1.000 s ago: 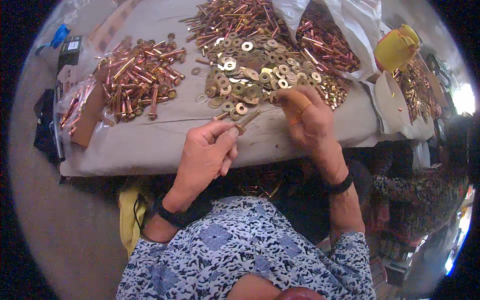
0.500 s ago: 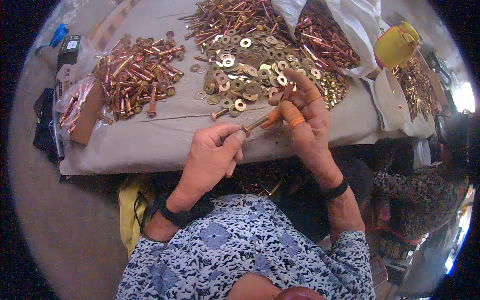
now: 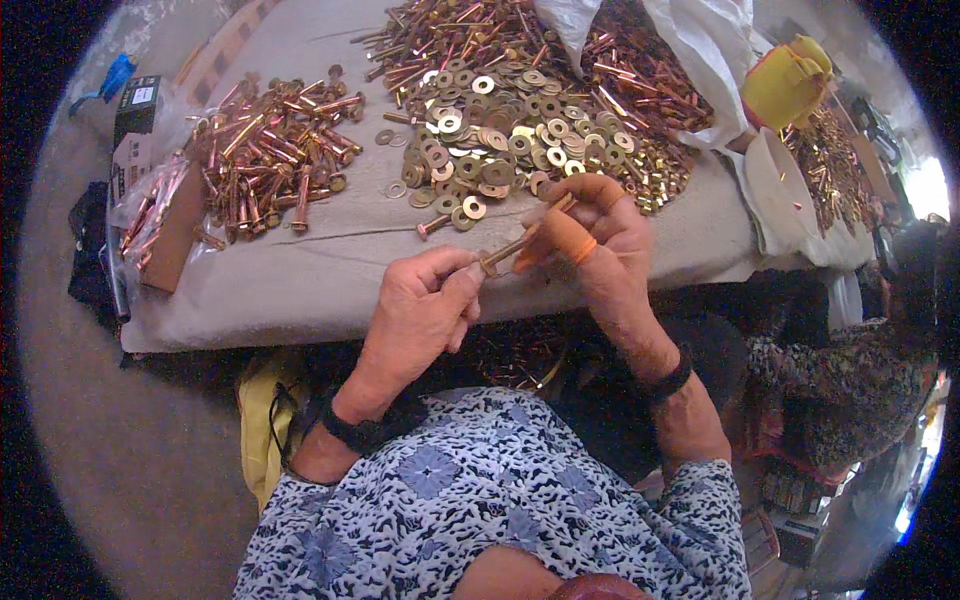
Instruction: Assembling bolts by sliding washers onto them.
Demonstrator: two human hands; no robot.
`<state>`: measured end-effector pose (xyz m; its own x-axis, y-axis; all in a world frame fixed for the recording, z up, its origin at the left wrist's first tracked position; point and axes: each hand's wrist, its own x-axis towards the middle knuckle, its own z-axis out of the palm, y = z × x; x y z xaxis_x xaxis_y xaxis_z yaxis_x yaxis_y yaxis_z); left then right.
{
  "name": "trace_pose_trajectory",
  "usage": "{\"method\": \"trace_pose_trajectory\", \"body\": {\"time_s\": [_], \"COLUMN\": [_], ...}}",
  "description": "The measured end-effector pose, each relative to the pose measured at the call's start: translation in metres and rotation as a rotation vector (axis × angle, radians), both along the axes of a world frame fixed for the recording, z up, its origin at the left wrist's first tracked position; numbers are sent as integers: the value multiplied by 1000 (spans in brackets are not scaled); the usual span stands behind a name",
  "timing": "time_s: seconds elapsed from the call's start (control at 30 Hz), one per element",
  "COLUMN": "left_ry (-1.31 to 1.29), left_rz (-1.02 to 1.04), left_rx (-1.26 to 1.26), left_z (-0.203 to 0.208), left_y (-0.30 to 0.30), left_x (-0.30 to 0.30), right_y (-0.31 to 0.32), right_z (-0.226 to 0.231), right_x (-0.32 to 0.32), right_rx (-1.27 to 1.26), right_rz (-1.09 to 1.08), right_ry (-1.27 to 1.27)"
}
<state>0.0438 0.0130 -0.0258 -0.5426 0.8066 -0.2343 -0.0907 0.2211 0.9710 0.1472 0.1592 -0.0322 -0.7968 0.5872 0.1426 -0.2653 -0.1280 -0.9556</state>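
Observation:
My left hand (image 3: 425, 305) is closed, its thumb and forefinger pinching the head end of a yellowish metal bolt (image 3: 508, 250). The shank points up and right toward my right hand (image 3: 605, 245), which wears orange finger covers (image 3: 572, 238) on some fingers. Those fingers are curled around the bolt's far end, where a slim copper-coloured piece (image 3: 566, 203) shows between them. Whether that piece sits on the bolt is hidden by the fingers. Just beyond my hands lies a heap of flat washers (image 3: 490, 140), with one loose bolt (image 3: 433, 227) at its near edge.
On the cloth-covered table (image 3: 300, 290), a bolt pile (image 3: 275, 150) lies left, beside a cardboard piece (image 3: 170, 235) and a plastic bag. A larger bolt heap (image 3: 470, 40) is behind the washers. White sacking (image 3: 695, 50), a yellow container (image 3: 787, 85) and more small metal parts (image 3: 828, 165) stand right.
My right hand's raised fingers have curled down, and its copper-coloured piece has come lower, roughly into line with the bolt. My left hand keeps its pinch almost in place.

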Motion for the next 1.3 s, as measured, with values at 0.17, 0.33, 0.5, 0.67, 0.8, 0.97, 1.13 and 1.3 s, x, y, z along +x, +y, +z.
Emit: {"method": "trace_pose_trajectory", "body": {"time_s": [0.17, 0.33, 0.5, 0.67, 0.8, 0.97, 1.13, 1.3], "left_ry": [0, -186, -81, -106, -127, -116, -132, -139], "left_rz": [2, 18, -138, -120, -82, -62, -28, -43], "left_rx": [-13, 74, -9, -25, 5, 0, 48, 56], "left_z": [0, 5, 2, -2, -4, -5, -5, -2], "left_y": [-2, 1, 2, 2, 5, 4, 1, 2], "left_x": [2, 6, 4, 1, 2, -1, -2, 0], "right_y": [0, -2, -4, 7, 58, 67, 60, 55], "right_z": [5, -3, 5, 9, -11, -16, -8, -9], "right_x": [4, 4, 12, 19, 36, 38, 34, 32], "right_rx": [46, 142, 507, 445, 1129, 1284, 1115, 799], "right_rz": [23, 173, 175, -141, -479, -376, -362, -448], "right_ry": [-16, -163, -243, -308, -317, -529, -669, -411]}}
